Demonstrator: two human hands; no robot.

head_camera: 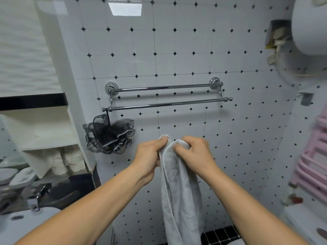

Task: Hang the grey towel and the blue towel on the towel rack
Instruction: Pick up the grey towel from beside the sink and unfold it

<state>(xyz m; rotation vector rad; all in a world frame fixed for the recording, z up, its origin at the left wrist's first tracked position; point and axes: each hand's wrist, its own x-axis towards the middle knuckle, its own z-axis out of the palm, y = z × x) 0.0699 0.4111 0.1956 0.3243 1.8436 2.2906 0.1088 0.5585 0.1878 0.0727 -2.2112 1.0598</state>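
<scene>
Item: pale grey terry towel [178, 188], bunched lengthwise, hanging straight down in front of the tiled wall, its top edge gathered between two hands, below the rack and not touching it. Left hand [150, 156]: fingers curled around the towel's upper left fold, thumb laid over the top. Right hand [193, 152]: fingers curled and pinching the upper right fold, close beside the left hand. Fixture: chrome double-bar towel rack [166, 96] with round ornamented wall mounts, fixed to the white tiled wall [194, 41] with small black diamond insets; both bars bare. Accessory: black mesh bath pouf [108, 137], hung by a cord from the left end of the lower bar, resting against the wall just left of the hands. Left side: white shelf unit [44, 124] with folded pale cloths in the lower compartment, and part of a basin with a chrome tap [38, 197] below. Right edge: pink slatted rack [313, 165], partly out of view. Lower right: white toilet tank lid [304, 220], blurred.
</scene>
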